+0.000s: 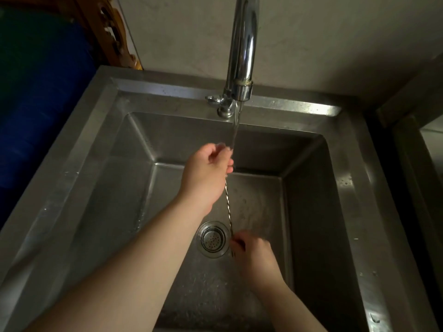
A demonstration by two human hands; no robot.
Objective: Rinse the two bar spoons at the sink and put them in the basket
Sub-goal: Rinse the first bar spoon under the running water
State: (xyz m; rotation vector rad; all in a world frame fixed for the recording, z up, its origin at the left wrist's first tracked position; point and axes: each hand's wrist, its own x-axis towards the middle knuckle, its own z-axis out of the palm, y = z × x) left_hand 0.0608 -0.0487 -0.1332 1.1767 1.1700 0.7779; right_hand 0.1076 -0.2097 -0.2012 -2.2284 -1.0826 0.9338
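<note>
gripping twisted steel bar spoon (228, 202): left hand (208, 171), right hand (255, 256).

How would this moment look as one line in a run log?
stage: rinsing | left hand: grips bar spoon top under running faucet | right hand: grips lower end | basket: not in view

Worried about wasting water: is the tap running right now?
On. A stream falls from the faucet spout onto the left hand gripping the bar spoon.

my left hand (206, 171) and right hand (254, 256) are bare, no rings or watch; both forearms are uncovered, with no sleeve showing.
</note>
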